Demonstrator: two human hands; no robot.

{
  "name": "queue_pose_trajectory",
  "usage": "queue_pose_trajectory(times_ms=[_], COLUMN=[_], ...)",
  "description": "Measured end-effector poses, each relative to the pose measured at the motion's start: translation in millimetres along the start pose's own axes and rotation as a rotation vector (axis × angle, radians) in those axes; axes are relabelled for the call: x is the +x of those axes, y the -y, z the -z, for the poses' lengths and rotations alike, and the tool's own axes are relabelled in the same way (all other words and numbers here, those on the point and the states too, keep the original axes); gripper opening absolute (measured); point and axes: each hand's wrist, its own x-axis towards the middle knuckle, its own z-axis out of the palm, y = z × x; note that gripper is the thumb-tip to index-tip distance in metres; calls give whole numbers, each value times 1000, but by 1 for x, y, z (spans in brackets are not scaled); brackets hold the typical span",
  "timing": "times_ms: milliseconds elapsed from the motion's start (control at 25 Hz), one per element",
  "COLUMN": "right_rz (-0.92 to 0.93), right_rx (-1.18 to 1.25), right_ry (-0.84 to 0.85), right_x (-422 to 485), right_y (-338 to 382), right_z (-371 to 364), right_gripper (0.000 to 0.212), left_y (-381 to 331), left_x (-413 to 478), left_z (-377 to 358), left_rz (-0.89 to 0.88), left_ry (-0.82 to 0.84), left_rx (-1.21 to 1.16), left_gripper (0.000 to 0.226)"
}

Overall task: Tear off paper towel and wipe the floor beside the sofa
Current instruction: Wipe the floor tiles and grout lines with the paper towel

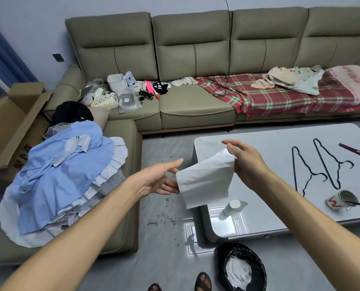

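Note:
A white paper towel sheet [205, 179] hangs in the air between my hands, above the grey floor [164, 208] beside the olive sofa [120, 164]. My right hand [245, 162] pinches its upper right corner. My left hand [162, 178] is held out with straight fingers, its fingertips touching the sheet's left edge. Dark spots and stains [165, 217] dot the floor between the sofa and the white coffee table [280, 139]. A small paper towel roll [232, 207] lies on the table's near left corner.
A black-lined bin [241, 267] with white waste stands by my sandalled feet [203, 282]. Two black hangers [322, 164] and a paper cup [341, 199] lie on the table. Blue and white clothes [63, 175] pile on the sofa's chaise; a cardboard box [9, 127] stands at left.

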Motion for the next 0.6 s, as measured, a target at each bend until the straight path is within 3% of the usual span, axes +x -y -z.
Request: queue_pose_trajectory(times_ms=[120, 280, 400, 600], right_rz=[-21, -57, -29, 147], right_rx=[9, 14, 18, -286], right_ry=[-21, -64, 55, 210], right_x=[1, 1, -2, -7], right_y=[2, 2, 2, -3], right_z=[1, 1, 4, 3], right_gripper=[22, 25, 28, 48], left_y=[-4, -12, -22, -38], left_x=[4, 5, -2, -19], left_z=[-6, -9, -6, 8], left_rz=[-118, -268, -348, -494], left_ry=[-73, -150, -174, -348], left_rx=[-198, -236, -286, -334], left_gripper=[34, 20, 13, 8])
